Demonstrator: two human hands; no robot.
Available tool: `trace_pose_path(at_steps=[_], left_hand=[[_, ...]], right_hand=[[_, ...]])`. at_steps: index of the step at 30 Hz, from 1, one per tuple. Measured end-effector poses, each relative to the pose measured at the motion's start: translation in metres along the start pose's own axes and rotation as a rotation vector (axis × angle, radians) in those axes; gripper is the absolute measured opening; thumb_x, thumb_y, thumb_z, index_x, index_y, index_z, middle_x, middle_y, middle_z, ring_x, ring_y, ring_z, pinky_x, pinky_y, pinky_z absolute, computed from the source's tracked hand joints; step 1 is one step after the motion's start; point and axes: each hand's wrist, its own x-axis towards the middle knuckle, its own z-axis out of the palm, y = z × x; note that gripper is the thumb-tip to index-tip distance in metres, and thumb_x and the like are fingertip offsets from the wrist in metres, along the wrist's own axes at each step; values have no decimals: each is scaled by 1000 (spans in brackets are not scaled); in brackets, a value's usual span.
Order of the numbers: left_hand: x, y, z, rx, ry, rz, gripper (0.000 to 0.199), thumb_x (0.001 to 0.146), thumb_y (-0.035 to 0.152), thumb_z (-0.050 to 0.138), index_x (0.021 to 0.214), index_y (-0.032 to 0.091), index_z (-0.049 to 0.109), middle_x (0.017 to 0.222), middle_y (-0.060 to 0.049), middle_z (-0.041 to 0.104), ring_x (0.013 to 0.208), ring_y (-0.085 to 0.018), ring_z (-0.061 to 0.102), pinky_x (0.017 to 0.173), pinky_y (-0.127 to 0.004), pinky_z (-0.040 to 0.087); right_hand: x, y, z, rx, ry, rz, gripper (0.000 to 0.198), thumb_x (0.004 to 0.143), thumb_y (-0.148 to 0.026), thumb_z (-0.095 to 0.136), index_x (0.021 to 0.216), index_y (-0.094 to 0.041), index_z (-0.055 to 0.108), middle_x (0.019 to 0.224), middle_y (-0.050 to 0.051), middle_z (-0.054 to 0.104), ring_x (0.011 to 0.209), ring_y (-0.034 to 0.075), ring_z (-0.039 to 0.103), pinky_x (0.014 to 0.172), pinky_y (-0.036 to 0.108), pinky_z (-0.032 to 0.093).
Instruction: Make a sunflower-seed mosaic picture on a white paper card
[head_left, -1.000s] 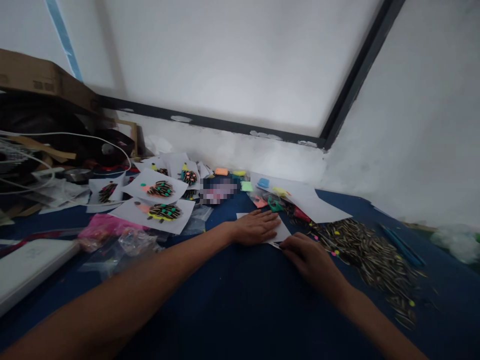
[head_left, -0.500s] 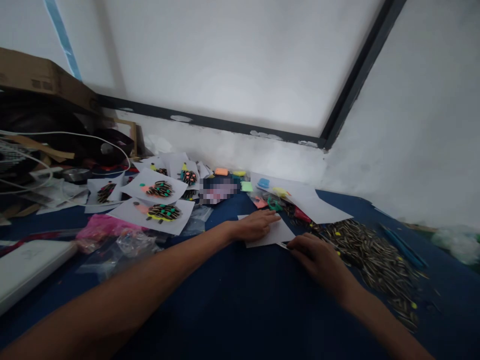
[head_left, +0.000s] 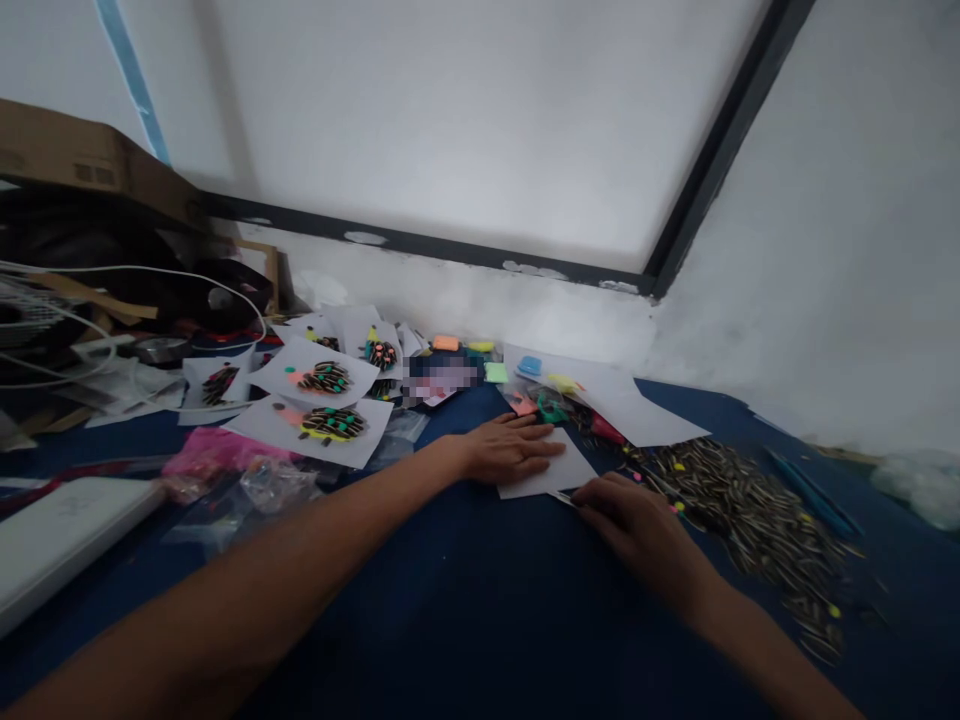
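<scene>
My left hand lies palm down with fingers apart on a small white sheet of paper and covers its left part. Close by on the right, my right hand is closed around a thin pale tool. Its tip rests at the paper's lower edge, and my fingers hide the rest, so its kind is unclear. Beyond the paper are lumps of pink clay and green clay. A heap of striped sunflower seeds spreads to the right of my right hand.
White sheets bearing seed-and-clay hedgehogs lie at the left, near crumpled clear plastic bags and a white box-like object. A larger white sheet sits behind the seeds. A blue strip-shaped object is beyond the heap.
My left hand has flattened and spread its fingers further over the paper. The paper sits slightly farther right in view, and the whole view has shifted a little. My right hand keeps the tool.
</scene>
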Motion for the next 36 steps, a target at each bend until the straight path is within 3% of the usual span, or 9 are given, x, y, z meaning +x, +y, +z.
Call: trace_pose_path(at_steps=[8, 36], left_hand=[[0, 7, -3, -16, -53, -57, 55, 97, 51, 18, 148, 31, 21, 157, 1, 7, 144, -24, 2, 114, -47, 3], [-2, 8, 0, 11, -15, -50, 54, 97, 50, 17, 147, 30, 24, 156, -1, 9, 144, -23, 4, 114, -46, 4]], right_hand=[[0, 1, 2, -1, -21, -12, 19, 87, -23, 46, 87, -20, 65, 85, 6, 62, 79, 18, 61, 72, 32, 46], [5, -19, 6, 37, -67, -51, 18, 90, -23, 45, 87, -21, 63, 86, 5, 60, 80, 17, 60, 73, 30, 45]])
